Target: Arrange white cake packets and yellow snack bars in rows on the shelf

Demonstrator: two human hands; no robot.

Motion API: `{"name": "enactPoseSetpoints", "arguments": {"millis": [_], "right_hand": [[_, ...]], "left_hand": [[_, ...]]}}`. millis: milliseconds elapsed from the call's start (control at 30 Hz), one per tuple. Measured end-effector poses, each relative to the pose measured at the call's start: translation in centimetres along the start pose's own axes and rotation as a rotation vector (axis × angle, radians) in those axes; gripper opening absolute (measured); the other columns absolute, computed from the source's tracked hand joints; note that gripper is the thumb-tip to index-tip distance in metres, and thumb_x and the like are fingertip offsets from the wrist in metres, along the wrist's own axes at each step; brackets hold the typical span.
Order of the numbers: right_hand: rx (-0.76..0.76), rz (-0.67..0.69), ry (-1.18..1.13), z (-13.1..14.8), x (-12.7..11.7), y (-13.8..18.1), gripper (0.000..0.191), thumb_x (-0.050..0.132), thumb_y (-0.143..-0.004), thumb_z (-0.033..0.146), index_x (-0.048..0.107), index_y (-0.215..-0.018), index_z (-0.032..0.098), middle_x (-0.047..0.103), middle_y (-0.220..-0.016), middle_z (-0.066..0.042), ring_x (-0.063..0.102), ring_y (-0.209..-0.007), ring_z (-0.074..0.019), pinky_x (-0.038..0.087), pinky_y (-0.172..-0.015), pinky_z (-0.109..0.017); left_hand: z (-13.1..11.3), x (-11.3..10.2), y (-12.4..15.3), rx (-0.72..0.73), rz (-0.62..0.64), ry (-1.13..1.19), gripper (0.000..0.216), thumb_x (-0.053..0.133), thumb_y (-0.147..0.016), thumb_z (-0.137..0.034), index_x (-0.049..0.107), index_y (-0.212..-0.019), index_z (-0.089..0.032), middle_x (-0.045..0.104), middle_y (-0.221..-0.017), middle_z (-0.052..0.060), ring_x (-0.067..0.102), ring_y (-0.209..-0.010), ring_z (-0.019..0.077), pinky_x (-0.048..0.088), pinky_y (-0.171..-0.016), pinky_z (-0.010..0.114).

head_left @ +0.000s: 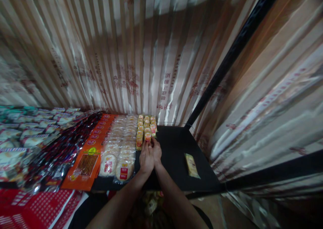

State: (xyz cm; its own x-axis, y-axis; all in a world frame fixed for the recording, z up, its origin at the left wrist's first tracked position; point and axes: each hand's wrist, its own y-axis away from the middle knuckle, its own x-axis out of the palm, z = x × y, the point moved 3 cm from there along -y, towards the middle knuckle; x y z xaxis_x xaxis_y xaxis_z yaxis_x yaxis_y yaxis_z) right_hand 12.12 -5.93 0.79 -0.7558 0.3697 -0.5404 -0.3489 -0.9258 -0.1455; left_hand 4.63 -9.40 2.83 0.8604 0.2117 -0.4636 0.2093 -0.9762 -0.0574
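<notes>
Both of my hands are together on the black shelf [171,144], at the near end of a block of small yellow snack packets [139,134]. My left hand [146,157] has its fingertips on the front snack packet [147,135] of the middle row, which has a red label. My right hand [156,150] presses in from the right side, its fingers curled at the same packet's lower edge. Part of that packet is hidden behind the fingers. Farther right, a single yellow wrapped packet [192,165] lies on the shelf, apart from both hands.
To the left lie rows of clear-wrapped round crackers [123,166], orange snack bags [87,161], dark shiny packets [55,155] and white bags [32,134]. A red basket [32,207] is below the shelf. A black post [222,70] and printed plastic sheeting [141,54] stand behind.
</notes>
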Motion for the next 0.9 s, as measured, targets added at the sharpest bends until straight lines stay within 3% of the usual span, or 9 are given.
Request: {"name": "enactPoseSetpoints", "arguments": {"millis": [267,567,900], "right_hand": [[-0.046,-0.028,-0.024,0.0,0.1,0.2,0.045,0.044,-0.073,0.022,0.059,-0.115,0.016,0.061,-0.103,-0.01,0.058,-0.089,-0.0182,0.047,-0.078,-0.026],[-0.03,-0.025,-0.022,-0.3,0.2,0.4,0.045,0.045,-0.071,0.021,0.058,-0.113,0.014,0.061,-0.1,-0.009,0.056,-0.089,-0.0188,0.046,-0.081,-0.029],[-0.006,0.029,-0.024,0.2,-1.7,4.3,0.041,0.043,-0.072,0.019,0.06,-0.108,0.008,0.059,-0.103,-0.013,0.056,-0.09,-0.0181,0.045,-0.083,-0.028]], "left_hand": [[0.0,0.2,0.0,0.018,0.034,0.041,0.039,0.031,-0.086,-0.027,0.059,-0.111,-0.015,0.056,-0.124,0.009,0.042,-0.125,0.0179,0.028,-0.11,0.034],[-0.6,-0.3,0.1,-0.002,0.075,-0.026,0.039,0.031,-0.087,-0.023,0.055,-0.117,-0.012,0.052,-0.13,0.01,0.042,-0.125,0.0167,0.026,-0.11,0.03],[-1.5,-1.9,2.9,-0.001,0.131,-0.12,0.037,0.033,-0.088,-0.022,0.055,-0.114,-0.007,0.058,-0.118,0.015,0.052,-0.112,0.0202,0.036,-0.1,0.03]]}}
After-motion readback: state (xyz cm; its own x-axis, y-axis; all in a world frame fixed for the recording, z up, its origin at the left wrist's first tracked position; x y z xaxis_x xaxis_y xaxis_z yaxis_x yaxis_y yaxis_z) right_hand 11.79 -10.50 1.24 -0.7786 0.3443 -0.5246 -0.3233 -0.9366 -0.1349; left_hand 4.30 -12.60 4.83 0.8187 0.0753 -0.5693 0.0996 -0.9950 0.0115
